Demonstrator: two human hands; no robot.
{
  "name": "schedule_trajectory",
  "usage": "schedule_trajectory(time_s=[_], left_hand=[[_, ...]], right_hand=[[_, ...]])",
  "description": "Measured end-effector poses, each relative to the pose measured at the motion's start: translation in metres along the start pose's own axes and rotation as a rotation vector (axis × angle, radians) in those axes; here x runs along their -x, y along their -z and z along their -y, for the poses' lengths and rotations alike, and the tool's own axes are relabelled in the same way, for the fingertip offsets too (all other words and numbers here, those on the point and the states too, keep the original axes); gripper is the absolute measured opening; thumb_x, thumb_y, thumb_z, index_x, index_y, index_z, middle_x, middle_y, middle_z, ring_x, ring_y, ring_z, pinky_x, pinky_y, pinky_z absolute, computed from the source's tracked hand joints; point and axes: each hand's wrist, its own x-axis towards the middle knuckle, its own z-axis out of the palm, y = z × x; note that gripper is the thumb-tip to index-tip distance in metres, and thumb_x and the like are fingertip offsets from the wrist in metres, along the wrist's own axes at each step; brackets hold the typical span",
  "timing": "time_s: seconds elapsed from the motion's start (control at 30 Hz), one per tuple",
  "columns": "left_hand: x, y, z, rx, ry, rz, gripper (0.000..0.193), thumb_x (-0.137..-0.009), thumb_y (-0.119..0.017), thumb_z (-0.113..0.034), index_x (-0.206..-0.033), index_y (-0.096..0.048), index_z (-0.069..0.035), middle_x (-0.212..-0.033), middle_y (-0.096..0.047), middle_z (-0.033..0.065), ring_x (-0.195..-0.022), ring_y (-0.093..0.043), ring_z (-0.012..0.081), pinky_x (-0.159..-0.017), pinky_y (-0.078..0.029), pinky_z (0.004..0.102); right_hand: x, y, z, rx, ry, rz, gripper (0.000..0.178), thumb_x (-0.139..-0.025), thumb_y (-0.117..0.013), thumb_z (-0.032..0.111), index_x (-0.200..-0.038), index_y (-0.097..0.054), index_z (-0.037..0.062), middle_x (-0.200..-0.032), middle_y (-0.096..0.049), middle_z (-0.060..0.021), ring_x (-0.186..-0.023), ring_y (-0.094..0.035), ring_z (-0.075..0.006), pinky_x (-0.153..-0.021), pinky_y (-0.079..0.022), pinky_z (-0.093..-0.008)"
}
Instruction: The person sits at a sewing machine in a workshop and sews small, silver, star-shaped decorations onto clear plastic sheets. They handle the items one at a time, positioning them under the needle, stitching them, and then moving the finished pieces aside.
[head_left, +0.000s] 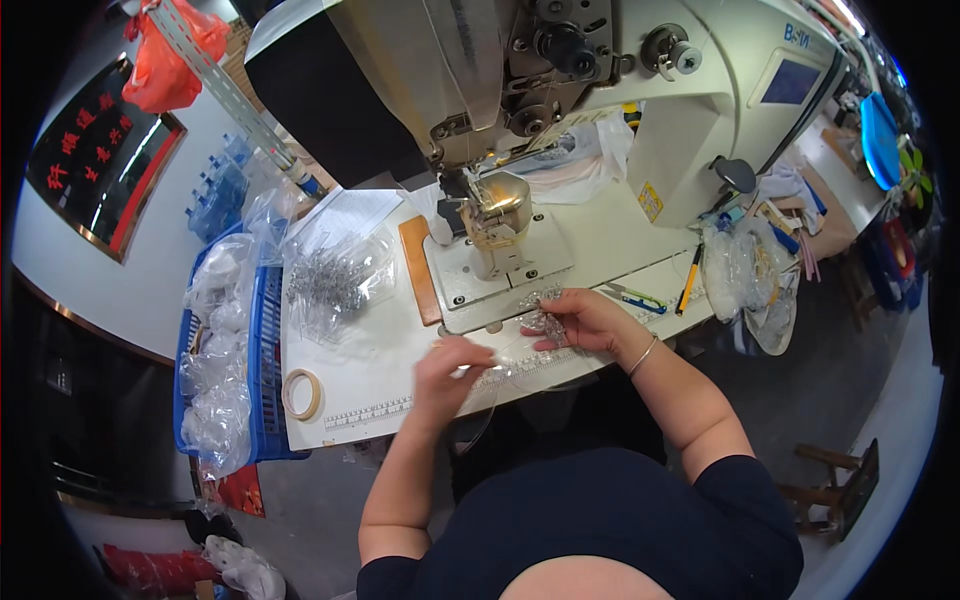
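Note:
My right hand is closed on a silvery, glittering bunch that looks like beaded trim, just off the front of the machine's metal bed plate. To its left, my left hand is pinched above the table's front edge. Something clear and thin shows by its fingertips, too small to name. Behind both hands stands a large white sewing machine, its lit needle area over the plate. Left of the plate, more silvery trim lies heaped on clear plastic on the white table.
A blue basket full of clear plastic bags flanks the table's left side, near a tape roll. Green-handled snips and an orange pen-like tool lie at right, beside plastic bags. A wooden stool stands on the floor.

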Motion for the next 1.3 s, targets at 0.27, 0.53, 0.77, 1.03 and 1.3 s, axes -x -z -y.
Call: schedule_trajectory(time_s=[0.27, 0.53, 0.77, 1.03, 1.3], left_hand=[[0.0, 0.13, -0.05, 0.403, 0.059, -0.637, 0.012, -0.089, -0.05, -0.003, -0.101, -0.047, -0.005, -0.088, -0.051, 0.0074, -0.058, -0.059, 0.0156, -0.046, -0.045, 0.022], [-0.046, 0.096, -0.058, 0.856, 0.248, -0.438, 0.018, -0.092, -0.051, -0.013, -0.108, -0.046, -0.009, -0.094, -0.053, 0.0062, -0.063, -0.063, 0.0184, -0.045, -0.046, 0.0194], [-0.054, 0.042, -0.059, 1.071, 0.446, -0.163, 0.02, -0.092, -0.05, -0.012, -0.11, -0.044, -0.009, -0.096, -0.053, 0.0065, -0.069, -0.065, 0.0225, -0.048, -0.05, 0.0235], [-0.037, 0.008, -0.034, 0.731, 0.543, -0.167, 0.026, -0.091, -0.05, -0.008, -0.115, -0.041, -0.005, -0.104, -0.048, 0.009, -0.074, -0.065, 0.0213, -0.055, -0.05, 0.0235], [-0.018, 0.005, -0.042, 0.548, 0.304, -0.016, 0.032, -0.083, -0.056, 0.004, -0.114, -0.048, 0.004, -0.101, -0.057, 0.0123, -0.09, -0.062, 0.0194, -0.073, -0.052, 0.026]], right_hand=[[0.012, -0.007, 0.004, 0.019, 0.043, -0.077, 0.027, -0.089, -0.054, 0.015, -0.111, -0.052, -0.0009, -0.101, -0.06, -0.0109, -0.097, -0.059, -0.0241, -0.083, -0.051, -0.0427], [0.055, -0.055, 0.005, 0.875, 0.785, -0.282, 0.018, -0.08, -0.062, 0.003, -0.098, -0.063, 0.0034, -0.091, -0.058, -0.0011, -0.08, -0.053, -0.0074, -0.07, -0.043, -0.0194], [0.056, -0.071, -0.002, 0.827, 0.412, 0.171, 0.037, -0.08, -0.056, -0.003, -0.117, -0.054, 0.0001, -0.104, -0.06, -0.0065, -0.093, -0.056, -0.0095, -0.083, -0.044, -0.0237], [0.047, -0.074, -0.002, 0.876, 0.366, 0.289, 0.042, -0.08, -0.063, 0.008, -0.12, -0.052, -0.0006, -0.111, -0.057, -0.0078, -0.102, -0.053, -0.0141, -0.087, -0.043, -0.0274], [0.033, -0.099, -0.017, 1.286, 1.014, -0.202, 0.037, -0.075, -0.071, 0.015, -0.108, -0.062, 0.0037, -0.105, -0.057, -0.0131, -0.083, -0.061, -0.0209, -0.074, -0.049, -0.0288]])
